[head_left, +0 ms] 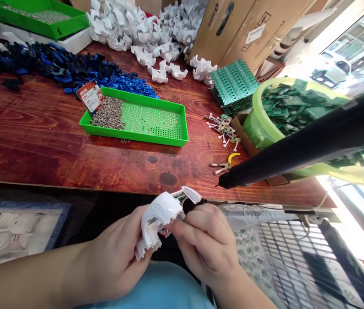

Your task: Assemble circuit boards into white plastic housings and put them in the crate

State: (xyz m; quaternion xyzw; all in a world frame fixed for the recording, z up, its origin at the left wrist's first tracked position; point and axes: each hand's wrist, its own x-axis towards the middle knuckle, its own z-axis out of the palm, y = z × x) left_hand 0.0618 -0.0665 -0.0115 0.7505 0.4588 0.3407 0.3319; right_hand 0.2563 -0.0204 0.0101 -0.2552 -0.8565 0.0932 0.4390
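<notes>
A curved white plastic housing [164, 209] is held in front of the body, just off the table's front edge. My left hand [117, 251] wraps round its left side, fingers closed. My right hand [206, 240] is closed at its right side, with thumb and fingertips pinched against the inner part. A bit of green board and something red show inside the housing; the exact part between the right fingertips is hidden. Beyond, on the wooden table [40, 146], a green tray [151, 120] holds small metal screws [108, 112] at its left end and a printed card.
Blue and black parts [66, 68] and white housings [143, 25] lie piled at the back. Green boards [233, 83], small wired boards [223, 128] and yellow-handled pliers [229, 164] are at right. A black tool [298, 141] slants in beside a yellow-green tub [259, 120].
</notes>
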